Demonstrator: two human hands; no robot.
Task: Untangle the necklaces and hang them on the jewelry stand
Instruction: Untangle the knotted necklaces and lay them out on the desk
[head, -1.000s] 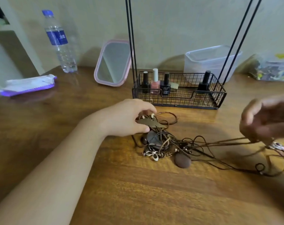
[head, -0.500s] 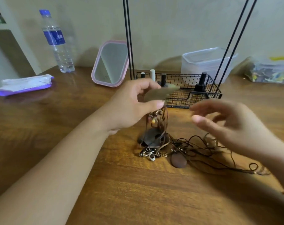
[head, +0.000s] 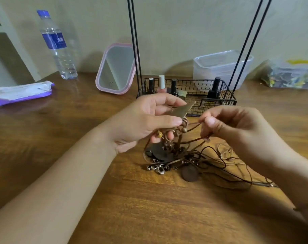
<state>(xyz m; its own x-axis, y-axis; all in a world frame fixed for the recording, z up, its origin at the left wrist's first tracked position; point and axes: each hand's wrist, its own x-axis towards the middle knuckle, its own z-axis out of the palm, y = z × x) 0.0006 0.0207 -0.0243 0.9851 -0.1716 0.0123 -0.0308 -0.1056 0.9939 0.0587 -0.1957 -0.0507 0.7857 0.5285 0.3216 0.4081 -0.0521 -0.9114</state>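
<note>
Necklaces (head: 178,155) heaped, tangled, below both hands on wooden table (head: 132,199); flat pendant (head: 182,110) pinched in left hand (head: 146,120); brown cord (head: 193,124) nipped by right hand (head: 237,127) fingertips, beside left.

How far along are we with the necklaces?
Done: nothing hung that shows; the jewelry stand rods are bare. In hand: the left hand lifts a flat brass pendant while the right hand pinches its brown cord. Left: the tangled pile still on the table.
</note>
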